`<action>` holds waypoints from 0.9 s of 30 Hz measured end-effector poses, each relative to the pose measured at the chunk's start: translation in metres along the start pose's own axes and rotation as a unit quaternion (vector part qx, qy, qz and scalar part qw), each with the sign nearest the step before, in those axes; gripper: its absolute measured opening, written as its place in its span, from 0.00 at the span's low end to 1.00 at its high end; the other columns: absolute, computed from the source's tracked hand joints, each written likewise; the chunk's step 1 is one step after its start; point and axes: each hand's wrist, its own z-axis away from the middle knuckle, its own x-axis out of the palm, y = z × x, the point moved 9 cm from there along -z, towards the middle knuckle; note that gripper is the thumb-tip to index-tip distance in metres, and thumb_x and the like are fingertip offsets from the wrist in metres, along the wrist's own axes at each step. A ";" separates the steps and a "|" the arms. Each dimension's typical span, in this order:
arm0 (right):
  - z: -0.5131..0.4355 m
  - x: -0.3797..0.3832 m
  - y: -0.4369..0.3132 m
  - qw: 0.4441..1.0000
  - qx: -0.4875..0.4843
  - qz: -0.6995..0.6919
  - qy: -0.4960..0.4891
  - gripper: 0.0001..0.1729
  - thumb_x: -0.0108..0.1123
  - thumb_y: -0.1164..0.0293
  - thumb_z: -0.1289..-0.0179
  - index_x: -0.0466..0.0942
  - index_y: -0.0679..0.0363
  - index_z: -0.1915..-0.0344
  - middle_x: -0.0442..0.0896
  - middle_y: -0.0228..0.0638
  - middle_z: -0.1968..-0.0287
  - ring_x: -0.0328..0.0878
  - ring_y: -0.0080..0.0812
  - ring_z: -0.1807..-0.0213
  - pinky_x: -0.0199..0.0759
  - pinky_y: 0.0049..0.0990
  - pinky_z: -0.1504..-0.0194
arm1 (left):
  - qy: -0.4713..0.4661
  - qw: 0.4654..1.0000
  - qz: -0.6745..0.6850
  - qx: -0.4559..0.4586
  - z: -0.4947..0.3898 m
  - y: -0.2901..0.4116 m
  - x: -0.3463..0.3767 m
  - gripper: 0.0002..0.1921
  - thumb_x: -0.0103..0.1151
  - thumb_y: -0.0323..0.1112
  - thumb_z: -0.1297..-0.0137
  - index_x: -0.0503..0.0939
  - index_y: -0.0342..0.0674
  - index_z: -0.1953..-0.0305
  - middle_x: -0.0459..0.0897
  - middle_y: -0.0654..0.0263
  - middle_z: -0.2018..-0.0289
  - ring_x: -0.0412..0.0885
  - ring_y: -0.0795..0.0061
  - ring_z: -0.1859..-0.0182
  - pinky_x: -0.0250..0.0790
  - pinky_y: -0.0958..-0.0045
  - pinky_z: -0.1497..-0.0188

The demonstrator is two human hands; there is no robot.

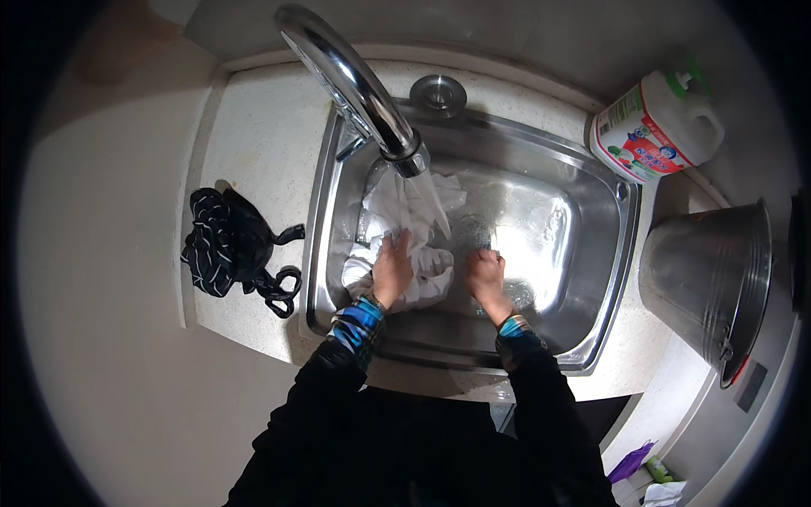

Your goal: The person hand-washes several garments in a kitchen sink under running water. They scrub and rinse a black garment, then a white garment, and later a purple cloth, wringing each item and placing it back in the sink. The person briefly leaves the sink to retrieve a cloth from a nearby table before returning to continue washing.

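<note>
A white wet cloth lies bunched in the left part of a stainless steel sink. My left hand grips a fold of it, the thumb and fingers pointing towards the tap. Water runs from the chrome faucet into the sink just beyond my hands. My right hand is low in the basin beside the drain, to the right of the cloth. Its fingers are curled, and whether anything is inside them is hidden.
A round metal sink strainer rests behind the basin. At the back right stands a white jug with a green pump. A metal bucket lies tilted at the right. Dark striped cloth and a black plastic bag sit on the left counter.
</note>
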 end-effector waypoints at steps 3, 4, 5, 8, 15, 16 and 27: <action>-0.010 0.019 0.004 0.993 -0.012 0.047 -0.105 0.17 0.52 0.65 0.47 0.75 0.54 0.56 0.79 0.34 0.58 0.71 0.36 0.49 0.42 0.56 0.41 | 0.023 0.999 0.022 0.008 0.001 0.000 -0.003 0.29 0.54 0.28 0.45 0.60 0.38 0.40 0.65 0.42 0.49 0.70 0.47 0.51 0.67 0.62 0.50; -0.014 0.025 0.002 0.988 -0.035 0.076 -0.127 0.17 0.51 0.65 0.47 0.75 0.54 0.56 0.79 0.34 0.57 0.71 0.36 0.49 0.40 0.57 0.40 | 0.024 1.000 0.013 0.010 0.001 0.000 -0.003 0.29 0.54 0.28 0.45 0.60 0.39 0.40 0.65 0.42 0.50 0.70 0.46 0.51 0.66 0.61 0.50; -0.017 0.032 0.007 0.984 -0.016 0.079 -0.161 0.17 0.51 0.65 0.46 0.75 0.55 0.55 0.79 0.34 0.57 0.72 0.36 0.49 0.40 0.57 0.39 | 0.032 0.999 0.005 0.017 0.001 0.001 -0.004 0.29 0.53 0.28 0.45 0.60 0.39 0.40 0.65 0.41 0.50 0.69 0.45 0.51 0.66 0.61 0.49; -0.024 0.038 0.007 0.987 -0.011 0.073 -0.141 0.18 0.51 0.65 0.46 0.74 0.56 0.54 0.78 0.34 0.57 0.72 0.36 0.50 0.40 0.58 0.39 | 0.032 0.999 0.008 0.028 0.001 0.002 -0.005 0.30 0.53 0.27 0.45 0.60 0.40 0.39 0.66 0.42 0.50 0.67 0.45 0.49 0.64 0.60 0.47; -0.024 0.008 -0.004 0.992 -0.037 0.121 0.026 0.14 0.55 0.67 0.47 0.76 0.55 0.59 0.79 0.35 0.61 0.74 0.35 0.55 0.53 0.50 0.46 | 0.034 0.996 -0.035 0.073 0.000 0.009 -0.006 0.29 0.54 0.28 0.47 0.62 0.42 0.41 0.67 0.42 0.48 0.70 0.46 0.50 0.66 0.61 0.48; -0.024 0.005 -0.004 0.990 -0.060 0.130 0.010 0.13 0.54 0.68 0.46 0.76 0.56 0.60 0.79 0.34 0.62 0.75 0.33 0.57 0.58 0.46 0.48 | 0.038 0.987 -0.104 0.115 0.001 0.016 -0.004 0.28 0.54 0.27 0.47 0.63 0.40 0.42 0.66 0.43 0.49 0.71 0.47 0.51 0.67 0.61 0.49; -0.014 -0.033 0.126 0.612 0.343 -0.707 0.086 0.08 0.49 0.62 0.34 0.73 0.53 0.62 0.78 0.25 0.68 0.73 0.22 0.69 0.65 0.25 0.69 | 0.026 0.996 0.081 0.020 -0.004 -0.006 -0.002 0.30 0.55 0.28 0.47 0.62 0.42 0.40 0.63 0.42 0.48 0.68 0.43 0.48 0.65 0.58 0.47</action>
